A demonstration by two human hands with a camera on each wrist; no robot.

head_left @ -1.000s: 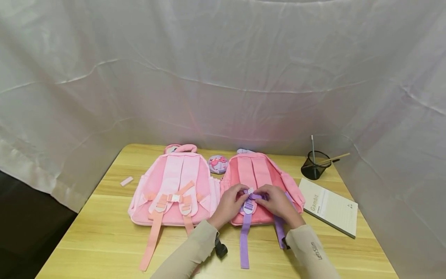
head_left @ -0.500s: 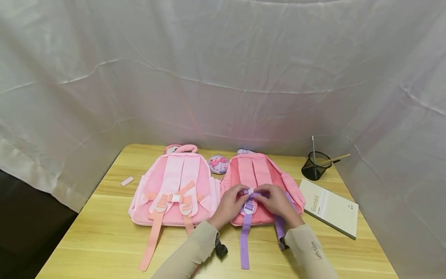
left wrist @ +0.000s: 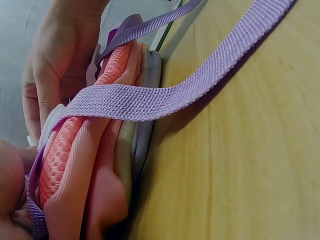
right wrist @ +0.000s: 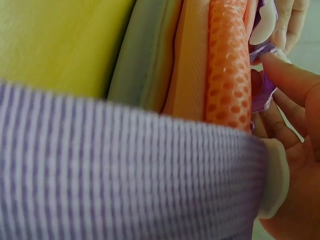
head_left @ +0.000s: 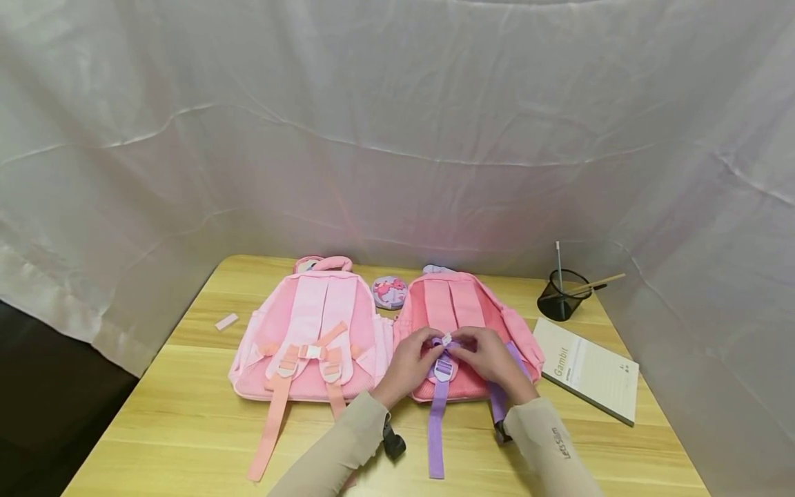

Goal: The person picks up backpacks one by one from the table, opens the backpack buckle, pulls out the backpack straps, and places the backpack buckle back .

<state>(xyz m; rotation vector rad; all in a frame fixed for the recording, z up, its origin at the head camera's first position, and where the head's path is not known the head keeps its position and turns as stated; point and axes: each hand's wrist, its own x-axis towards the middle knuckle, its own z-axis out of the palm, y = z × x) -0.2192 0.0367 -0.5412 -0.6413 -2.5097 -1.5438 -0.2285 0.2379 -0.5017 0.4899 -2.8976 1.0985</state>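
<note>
The coral-pink backpack (head_left: 435, 297) lies with its shoulder straps facing up. Over its lower part, my left hand (head_left: 406, 366) and right hand (head_left: 493, 355) meet fingertip to fingertip at a small white buckle (head_left: 447, 339) on purple webbing. Each hand pinches the buckle's webbing from its own side. Just below is a white strap adjuster (head_left: 443, 371), from which a purple strap (head_left: 437, 435) hangs toward me. In the right wrist view, the right thumb (right wrist: 292, 75) presses on the purple webbing; the broad purple strap (right wrist: 125, 170) fills the foreground.
A light pink backpack (head_left: 282, 345) with its orange chest strap buckled lies to the left. At right are a notebook (head_left: 590, 373) and a black mesh pen holder (head_left: 555, 298). A small pink block (head_left: 226, 322) lies on the wooden table (head_left: 180, 421). Grey curtains surround it.
The purple webbing at my right fingertips looks less bunched, and the white buckle shows more plainly between the hands. My right forearm has shifted slightly left; the backpacks stay where they were.
</note>
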